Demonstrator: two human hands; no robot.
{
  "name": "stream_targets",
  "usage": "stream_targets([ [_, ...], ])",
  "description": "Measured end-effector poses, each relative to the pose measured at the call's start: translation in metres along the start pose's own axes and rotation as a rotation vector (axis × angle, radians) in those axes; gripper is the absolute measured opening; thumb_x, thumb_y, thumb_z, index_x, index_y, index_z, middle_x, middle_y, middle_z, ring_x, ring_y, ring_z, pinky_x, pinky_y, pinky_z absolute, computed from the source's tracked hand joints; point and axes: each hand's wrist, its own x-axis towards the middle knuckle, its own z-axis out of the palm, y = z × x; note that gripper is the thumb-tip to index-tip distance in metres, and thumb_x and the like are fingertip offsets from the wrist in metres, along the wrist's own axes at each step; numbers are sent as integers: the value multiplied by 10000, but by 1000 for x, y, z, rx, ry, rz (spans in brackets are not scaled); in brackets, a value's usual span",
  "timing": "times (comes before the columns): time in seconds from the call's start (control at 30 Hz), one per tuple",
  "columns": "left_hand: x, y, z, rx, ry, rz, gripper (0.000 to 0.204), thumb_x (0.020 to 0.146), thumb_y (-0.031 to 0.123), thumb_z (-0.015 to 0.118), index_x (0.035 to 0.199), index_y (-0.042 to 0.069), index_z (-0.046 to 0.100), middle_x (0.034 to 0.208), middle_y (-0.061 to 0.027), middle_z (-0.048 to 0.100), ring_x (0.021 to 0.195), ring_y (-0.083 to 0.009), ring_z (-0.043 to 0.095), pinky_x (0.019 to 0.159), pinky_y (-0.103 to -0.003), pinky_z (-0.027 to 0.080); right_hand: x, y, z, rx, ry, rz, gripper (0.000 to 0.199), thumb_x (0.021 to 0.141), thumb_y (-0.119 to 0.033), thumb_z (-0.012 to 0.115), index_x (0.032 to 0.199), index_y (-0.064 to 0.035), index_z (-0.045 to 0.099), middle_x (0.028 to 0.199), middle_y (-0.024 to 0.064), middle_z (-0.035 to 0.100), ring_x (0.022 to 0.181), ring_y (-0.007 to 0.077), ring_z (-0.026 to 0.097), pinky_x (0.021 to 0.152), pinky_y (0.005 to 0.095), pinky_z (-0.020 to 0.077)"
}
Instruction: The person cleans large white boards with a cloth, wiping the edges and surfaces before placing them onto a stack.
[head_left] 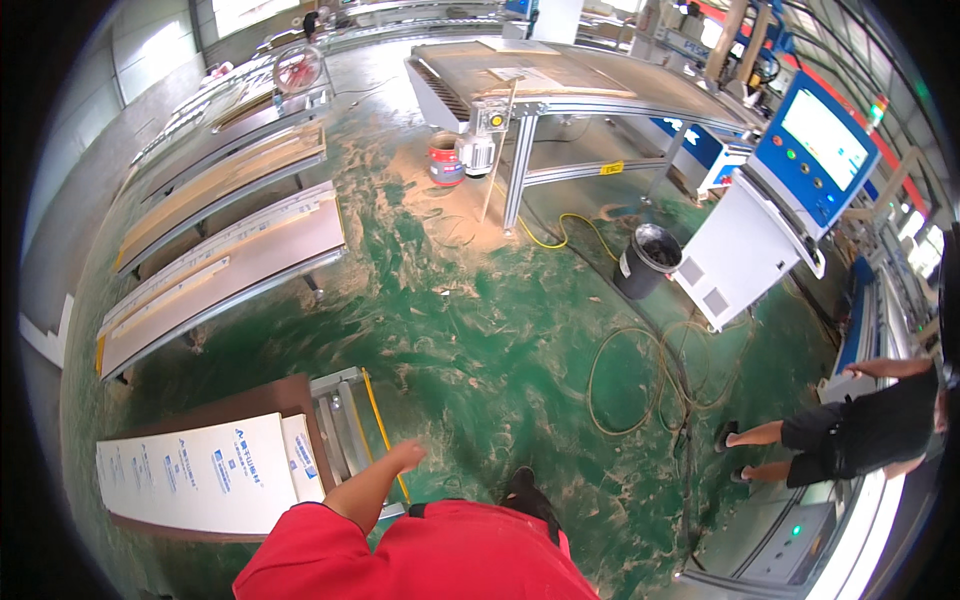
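Observation:
My left hand (406, 457) hangs at the end of a bare forearm, just right of a yellow bar (382, 420) on a metal roller frame (345, 395). Nothing shows in it, but its fingers are too small and blurred to tell open from closed. Left of my arm lie white boards (200, 475) with blue print, on top of a brown sheet (285, 395). My right hand is out of view. Below my red shirt, one dark shoe (522, 480) stands on the dusty green floor (480, 370).
Racks with long panels (225, 270) stand at left. A large work table (590, 80) is ahead, with a red bucket (446, 160) beneath its corner. A black bin (648, 262) stands beside a white control console (740, 250). Looped hoses (625, 385) cross the floor. Another person (850, 430) is at right.

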Motion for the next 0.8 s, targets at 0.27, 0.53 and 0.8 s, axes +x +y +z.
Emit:
stream_targets([
  [0.27, 6, -14, 51, -440, -134, -571, 391, 862, 365, 547, 917, 13, 707, 983, -200, 686, 836, -297, 682, 764, -389, 527, 144, -387, -3, 134, -240, -337, 134, 742, 6, 455, 625, -54, 481, 677, 159, 568, 565, 294, 580, 440, 413, 476],
  [0.53, 116, -43, -22, -436, -66, -404, 298, 843, 170, 570, 1108, 65, 658, 888, -120, 690, 746, -268, 696, 650, -412, 548, 32, -736, 208, -143, -278, -698, 175, 689, 25, 527, 841, -12, 606, 709, 105, 595, 601, 228, 608, 423, 339, 473],
  [0.8, 340, -142, -307, -101, -68, -332, 295, 835, 223, 557, 1081, 90, 652, 982, -226, 654, 861, -356, 653, 746, -446, 525, -34, -860, 457, -47, -553, -523, 203, 715, 38, 505, 898, 16, 590, 816, 150, 608, 697, 278, 653, 529, 404, 582],
])
